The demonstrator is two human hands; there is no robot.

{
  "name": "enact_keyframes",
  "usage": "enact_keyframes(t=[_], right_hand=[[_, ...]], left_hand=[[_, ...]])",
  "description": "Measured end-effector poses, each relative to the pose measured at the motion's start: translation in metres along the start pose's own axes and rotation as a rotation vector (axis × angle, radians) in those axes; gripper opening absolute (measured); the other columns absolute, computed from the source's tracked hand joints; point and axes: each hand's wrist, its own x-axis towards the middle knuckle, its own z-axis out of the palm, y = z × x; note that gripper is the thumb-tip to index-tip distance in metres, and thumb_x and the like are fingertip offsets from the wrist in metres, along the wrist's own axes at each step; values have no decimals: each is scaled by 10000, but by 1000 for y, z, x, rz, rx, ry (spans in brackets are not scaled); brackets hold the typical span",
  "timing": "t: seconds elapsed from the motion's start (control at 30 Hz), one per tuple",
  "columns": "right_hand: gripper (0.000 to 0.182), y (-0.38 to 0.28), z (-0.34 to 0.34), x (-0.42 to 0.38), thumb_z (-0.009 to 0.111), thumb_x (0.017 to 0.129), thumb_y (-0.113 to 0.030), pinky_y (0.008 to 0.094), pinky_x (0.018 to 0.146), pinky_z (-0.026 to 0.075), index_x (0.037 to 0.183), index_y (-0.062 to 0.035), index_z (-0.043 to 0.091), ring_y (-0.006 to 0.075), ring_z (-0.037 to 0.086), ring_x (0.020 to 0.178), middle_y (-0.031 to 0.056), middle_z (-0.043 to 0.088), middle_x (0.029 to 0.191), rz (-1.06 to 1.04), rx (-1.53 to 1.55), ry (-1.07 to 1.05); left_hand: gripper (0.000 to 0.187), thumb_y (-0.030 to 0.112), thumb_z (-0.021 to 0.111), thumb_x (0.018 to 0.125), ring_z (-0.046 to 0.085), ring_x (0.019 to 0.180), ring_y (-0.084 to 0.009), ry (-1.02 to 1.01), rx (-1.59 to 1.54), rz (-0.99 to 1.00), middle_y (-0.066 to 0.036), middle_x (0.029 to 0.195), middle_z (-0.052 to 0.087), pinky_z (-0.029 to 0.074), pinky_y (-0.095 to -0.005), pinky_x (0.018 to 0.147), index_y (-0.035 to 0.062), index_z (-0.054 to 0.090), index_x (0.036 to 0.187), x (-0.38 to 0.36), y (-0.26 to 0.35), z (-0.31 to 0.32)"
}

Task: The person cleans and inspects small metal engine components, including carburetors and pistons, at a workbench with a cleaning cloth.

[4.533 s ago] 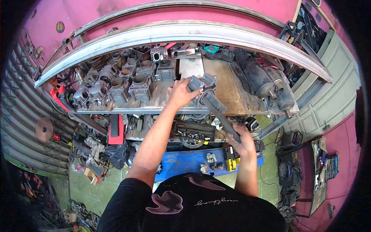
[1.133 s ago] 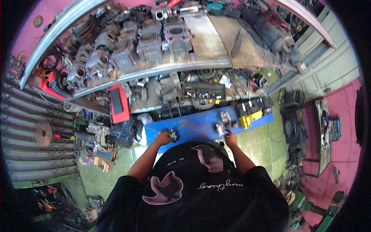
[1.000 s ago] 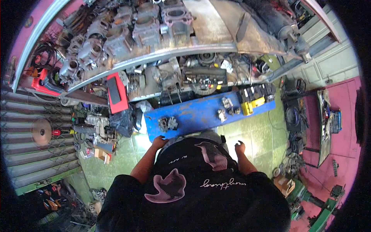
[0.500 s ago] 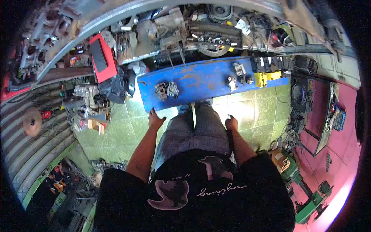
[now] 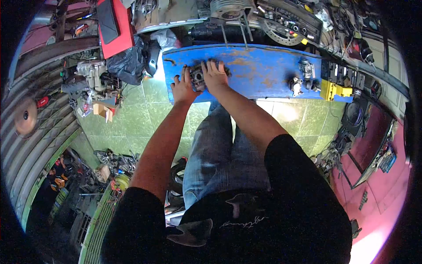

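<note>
At the left end of the blue bench, a greasy metal part sits between my two hands. My left hand is at its left side, with the fingers spread and touching its edge. Over its right side lies my right hand, fingers bent around it; a second dark metal part beside it is mostly hidden under that hand. Toward the bench's right end stand a silvery metal part and a larger metal part.
A yellow item and black boxes stand at the bench's right end. Behind it are a brake disc and a tray of sockets. At the left lie a red board, a black bag and an engine part.
Both hands have moved forward from beside my legs onto the metal parts at the bench's left end. The view has shifted closer to the bench.
</note>
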Motion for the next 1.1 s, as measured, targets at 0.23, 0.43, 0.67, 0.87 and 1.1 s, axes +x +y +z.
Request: enact_keyframes(t=[0.23, 0.43, 0.67, 0.87, 1.1], right_hand=[[590, 11, 1, -1, 525, 941, -228, 600, 1083, 270, 1519, -149, 439, 309, 454, 1288, 152, 547, 1345, 44, 32, 45], [667, 22, -12, 2, 604, 904, -232, 597, 1086, 267, 1536, -154, 406, 326, 444, 1318, 172, 541, 1381, 33, 139, -96], [530, -9, 12, -2, 474, 974, -248, 587, 1086, 275, 1496, -165, 453, 260, 435, 1376, 63, 525, 1463, -145, 56, 185], [441, -14, 9, -34, 539, 919, -283, 569, 1104, 318, 1322, -118, 611, 245, 504, 1291, 63, 606, 1332, -239, 70, 248], [426, 28, -29, -88, 634, 867, -262, 611, 1091, 313, 1293, -255, 639, 270, 496, 1274, 74, 606, 1245, -240, 416, 195]], left_hand=[[1214, 394, 937, 593, 504, 1256, -391, 93, -142, -77, -126, 1571, 414, 421, -565, 1011, 92, 267, 1560, -8, 5, 17], [1212, 367, 936, 593, 532, 1233, -387, 73, -227, -111, -151, 1578, 403, 430, -554, 1011, 71, 261, 1554, -8, 9, 14], [1184, 355, 946, 558, 569, 1170, -362, 148, -143, -39, -172, 1528, 466, 436, -515, 915, 38, 317, 1510, -19, -3, 26], [1129, 335, 930, 558, 580, 1069, -315, 186, -55, 74, -136, 1505, 502, 419, -492, 877, 49, 366, 1493, -58, -9, 36], [667, 236, 691, 794, 553, 957, -265, 337, 73, 381, -91, 1458, 535, 402, -474, 822, 77, 509, 1416, -96, 1, 23]])
